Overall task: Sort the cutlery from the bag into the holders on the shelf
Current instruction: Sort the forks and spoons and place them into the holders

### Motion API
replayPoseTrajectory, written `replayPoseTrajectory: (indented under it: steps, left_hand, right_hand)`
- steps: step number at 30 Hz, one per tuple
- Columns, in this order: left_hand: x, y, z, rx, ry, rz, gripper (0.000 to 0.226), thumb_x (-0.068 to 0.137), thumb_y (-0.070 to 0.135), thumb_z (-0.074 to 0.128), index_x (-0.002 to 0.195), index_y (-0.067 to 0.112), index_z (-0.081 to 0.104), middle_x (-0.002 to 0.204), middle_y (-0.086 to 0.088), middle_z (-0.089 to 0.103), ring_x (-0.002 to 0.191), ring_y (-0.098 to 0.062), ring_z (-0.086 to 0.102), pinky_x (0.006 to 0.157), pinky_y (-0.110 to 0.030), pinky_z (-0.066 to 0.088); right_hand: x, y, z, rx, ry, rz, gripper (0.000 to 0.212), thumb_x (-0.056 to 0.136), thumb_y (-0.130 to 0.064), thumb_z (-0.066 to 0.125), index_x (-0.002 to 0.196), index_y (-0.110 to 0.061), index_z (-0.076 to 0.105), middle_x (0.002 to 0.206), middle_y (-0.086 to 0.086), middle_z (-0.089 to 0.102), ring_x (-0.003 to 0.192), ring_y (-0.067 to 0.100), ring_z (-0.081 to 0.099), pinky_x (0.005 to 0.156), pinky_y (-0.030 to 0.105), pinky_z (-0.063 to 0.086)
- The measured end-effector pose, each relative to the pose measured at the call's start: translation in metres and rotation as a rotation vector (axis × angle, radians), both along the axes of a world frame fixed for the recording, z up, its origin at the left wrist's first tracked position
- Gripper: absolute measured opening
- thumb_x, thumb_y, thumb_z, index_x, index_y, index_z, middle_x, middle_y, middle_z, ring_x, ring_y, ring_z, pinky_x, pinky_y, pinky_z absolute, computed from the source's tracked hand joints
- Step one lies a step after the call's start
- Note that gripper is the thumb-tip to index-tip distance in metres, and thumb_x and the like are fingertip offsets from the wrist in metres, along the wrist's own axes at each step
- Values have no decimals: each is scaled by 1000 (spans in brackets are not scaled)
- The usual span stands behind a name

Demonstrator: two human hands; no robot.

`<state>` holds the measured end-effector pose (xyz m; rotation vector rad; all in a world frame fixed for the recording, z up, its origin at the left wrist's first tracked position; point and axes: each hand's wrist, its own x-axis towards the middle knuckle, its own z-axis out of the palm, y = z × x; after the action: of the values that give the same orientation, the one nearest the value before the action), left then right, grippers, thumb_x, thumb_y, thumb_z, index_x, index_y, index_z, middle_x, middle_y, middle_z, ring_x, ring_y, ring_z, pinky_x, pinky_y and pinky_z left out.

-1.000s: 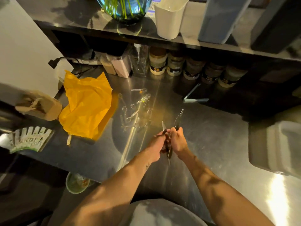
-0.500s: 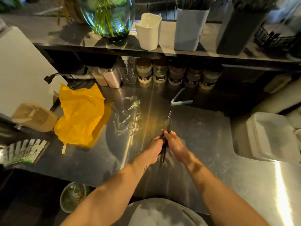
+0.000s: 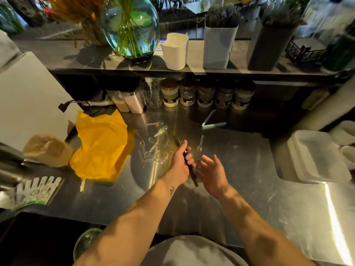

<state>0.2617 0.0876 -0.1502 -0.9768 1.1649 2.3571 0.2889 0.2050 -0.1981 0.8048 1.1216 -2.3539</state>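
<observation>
The bundle of dark cutlery (image 3: 193, 176) is now in the left hand (image 3: 179, 163) alone. The fingers are curled round its middle and its ends stick out above and below the fist, over the middle of the counter (image 3: 249, 169). Half a second ago both hands pinched it together. The right hand (image 3: 211, 172) has since let go and hovers just beside it, fingers spread, holding nothing. I take that as the end of squaring up the pieces: the bundle seems ready to go up to the shelf (image 3: 76, 60), and the right hand is free for the next pick.

A single clear spoon (image 3: 200, 144) lies just beyond the right fingertips, apart from the scatter of clear plastic spoons (image 3: 153, 145) left of the hands. The crumpled yellow bag (image 3: 101, 146) lies further left, towards the counter's left edge. On the shelf along the back stand a white holder (image 3: 175, 51) that looks empty, and a grey holder (image 3: 219, 48) and a dark holder (image 3: 269, 48), both already full of dark cutlery. The bundle probably belongs in one of those two, but I cannot tell which.
</observation>
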Motion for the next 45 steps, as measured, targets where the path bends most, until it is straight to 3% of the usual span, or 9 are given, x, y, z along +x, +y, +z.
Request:
replayPoseTrajectory:
  steps: [5, 8, 11, 14, 17, 28, 35, 39, 45]
  left_hand:
    - [-4, -7, 9, 100, 0, 111, 32, 97, 30, 56, 69, 20, 47, 51, 6, 31, 44, -12, 28, 58, -30, 31]
    - [1, -7, 13, 138, -8, 83, 34, 97, 24, 52, 65, 19, 43, 48, 4, 30, 41, -13, 28, 55, -29, 31]
    - [11, -13, 12, 150, 6, -11, 36, 96, 22, 49, 62, 19, 40, 48, 4, 28, 41, -12, 27, 51, -27, 30]
    - [13, -28, 12, 139, 48, -119, 29, 93, 21, 44, 64, 17, 43, 50, 3, 27, 39, -11, 24, 42, -25, 23]
    - [9, -50, 15, 122, 96, -277, 30, 92, 26, 36, 70, 14, 50, 53, 2, 29, 36, -9, 23, 38, -22, 15]
    - [-5, -69, 30, -67, 164, -750, 44, 98, 39, 25, 61, 19, 39, 58, -1, 33, 46, -13, 26, 41, -24, 20]
    - [-25, -40, 49, -147, 309, -788, 42, 104, 30, 30, 82, 12, 61, 64, -3, 51, 54, -14, 44, 50, -26, 35]
    - [-47, -10, 71, -135, 373, -652, 36, 105, 28, 41, 103, 10, 73, 95, -14, 72, 73, -20, 65, 58, -27, 48]
    - [-78, 31, 94, -204, 411, -562, 33, 105, 30, 42, 117, 11, 67, 111, -12, 72, 101, -25, 64, 81, -35, 46]
  right_hand:
    - [13, -33, 0, -228, -185, -187, 69, 103, -63, 24, 133, -10, 58, 134, 16, 64, 118, 31, 60, 113, 47, 39]
    - [6, -50, 8, -269, -198, -320, 63, 102, -64, 28, 106, -11, 61, 105, 15, 67, 100, 32, 63, 92, 42, 50]
    - [0, -63, 14, -268, -192, -357, 62, 101, -65, 33, 102, -10, 61, 77, 9, 60, 83, 28, 62, 80, 39, 49]
    - [1, -66, 15, -110, -149, -248, 62, 102, -63, 33, 115, -9, 62, 90, 13, 63, 87, 26, 60, 77, 37, 48]
    - [0, -61, 29, 193, -7, -112, 39, 103, -46, 45, 111, -14, 66, 104, 10, 63, 92, 24, 61, 83, 38, 48]
    - [-29, -41, 112, 874, 379, 337, 15, 97, -30, 68, 96, -15, 70, 63, -13, 64, 56, -2, 58, 52, 12, 43]
    - [-36, -8, 145, 966, 403, 263, 16, 98, -27, 67, 109, -14, 68, 84, 0, 73, 62, 1, 66, 58, 17, 50]
    - [-50, 24, 167, 974, 512, 117, 20, 99, -25, 66, 106, -6, 69, 89, 17, 75, 74, 30, 72, 70, 32, 56]
    - [-81, 97, 204, 977, 612, 17, 11, 100, -20, 64, 98, -9, 69, 78, 4, 72, 67, 18, 68, 64, 32, 59]
